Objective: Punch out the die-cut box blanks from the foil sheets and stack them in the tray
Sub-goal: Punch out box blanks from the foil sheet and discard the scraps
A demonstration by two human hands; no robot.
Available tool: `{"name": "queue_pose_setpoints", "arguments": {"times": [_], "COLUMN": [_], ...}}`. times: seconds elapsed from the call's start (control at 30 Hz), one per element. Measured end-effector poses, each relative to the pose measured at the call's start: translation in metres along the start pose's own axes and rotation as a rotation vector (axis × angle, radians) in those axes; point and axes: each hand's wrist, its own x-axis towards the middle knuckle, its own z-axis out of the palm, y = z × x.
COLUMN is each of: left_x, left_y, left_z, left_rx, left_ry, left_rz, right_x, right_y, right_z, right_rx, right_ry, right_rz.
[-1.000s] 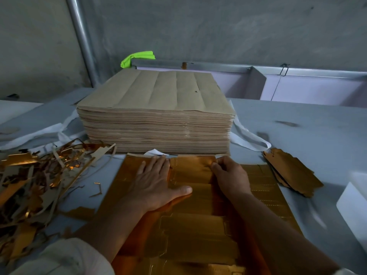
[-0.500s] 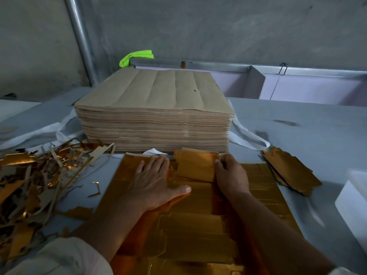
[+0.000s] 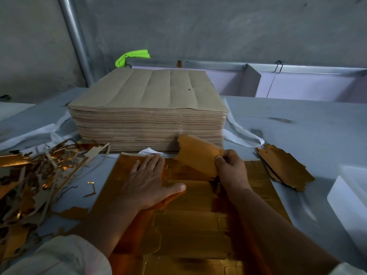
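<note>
A gold foil sheet (image 3: 190,219) with die-cut outlines lies flat on the table in front of me. My left hand (image 3: 148,180) presses flat on its upper left part, fingers straight. My right hand (image 3: 231,171) pinches a gold box blank (image 3: 196,153) by its right edge and holds it tilted above the sheet's far end. A small pile of punched gold blanks (image 3: 284,168) lies on the table to the right. A white tray (image 3: 349,203) sits at the right edge, partly cut off.
A tall stack of brown-backed sheets (image 3: 149,110) stands just beyond the foil sheet. Gold and brown scrap strips (image 3: 33,181) are heaped at the left. White strapping (image 3: 242,135) trails beside the stack. A metal-framed bin (image 3: 278,82) runs along the wall.
My right hand has torn the blank free from the far end of the sheet and lifted it up to the right. The left hand stayed pressed on the sheet.
</note>
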Motion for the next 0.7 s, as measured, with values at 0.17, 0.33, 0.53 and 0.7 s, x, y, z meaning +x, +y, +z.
{"name": "queue_pose_setpoints", "arguments": {"times": [0.17, 0.33, 0.53, 0.7], "left_x": [-0.001, 0.000, -0.001, -0.008], "left_y": [0.001, 0.000, 0.001, 0.012], "left_z": [-0.001, 0.000, -0.008, -0.019], "left_rx": [0.004, 0.004, 0.020, -0.008], "left_ry": [-0.003, -0.018, -0.070, -0.031], "left_rz": [-0.003, -0.009, -0.015, 0.000], "right_x": [-0.001, -0.002, -0.005, 0.003], "right_y": [-0.005, -0.006, 0.001, 0.008], "right_z": [-0.012, -0.025, -0.063, -0.098], "right_rx": [0.045, 0.079, 0.158, 0.064], "right_ry": [-0.038, -0.013, 0.166, 0.370], "right_rz": [0.018, 0.044, 0.063, 0.127]}}
